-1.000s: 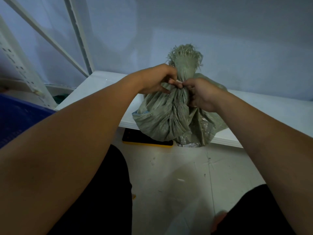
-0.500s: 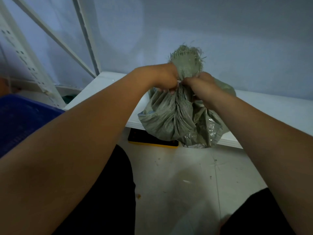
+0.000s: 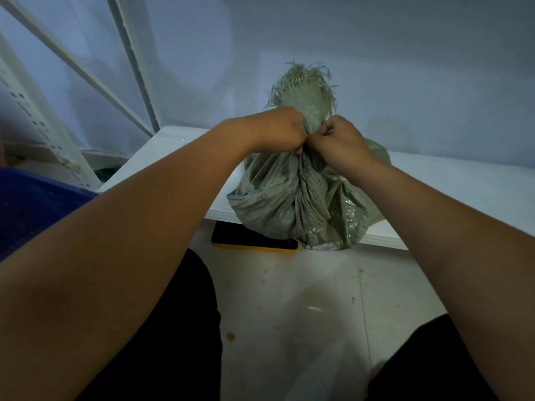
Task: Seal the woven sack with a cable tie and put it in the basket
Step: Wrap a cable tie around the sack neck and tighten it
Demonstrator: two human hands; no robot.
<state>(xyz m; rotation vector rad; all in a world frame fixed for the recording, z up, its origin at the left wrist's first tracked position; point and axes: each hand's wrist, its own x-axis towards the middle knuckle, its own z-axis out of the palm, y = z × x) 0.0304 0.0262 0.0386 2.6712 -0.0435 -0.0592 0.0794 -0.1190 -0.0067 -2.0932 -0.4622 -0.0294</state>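
Observation:
A grey-green woven sack (image 3: 292, 204) stands on the front edge of a low white shelf (image 3: 463, 192), its bunched neck ending in a frayed top (image 3: 304, 91). My left hand (image 3: 275, 130) is clenched on the left side of the neck. My right hand (image 3: 341, 140) pinches the neck from the right, fingertips touching the left hand. The cable tie is hidden between my fingers. A blue basket (image 3: 31, 204) sits at the far left, partly behind my left forearm.
A black and yellow flat object (image 3: 249, 240) lies on the floor under the shelf edge. White metal rack uprights (image 3: 37, 123) rise at the left. The pale floor (image 3: 304, 308) has small debris; my dark-clothed knees fill the bottom corners.
Both hands have closed tighter around the sack's neck and come together. The small white piece of tie seen between my fingers earlier is now covered.

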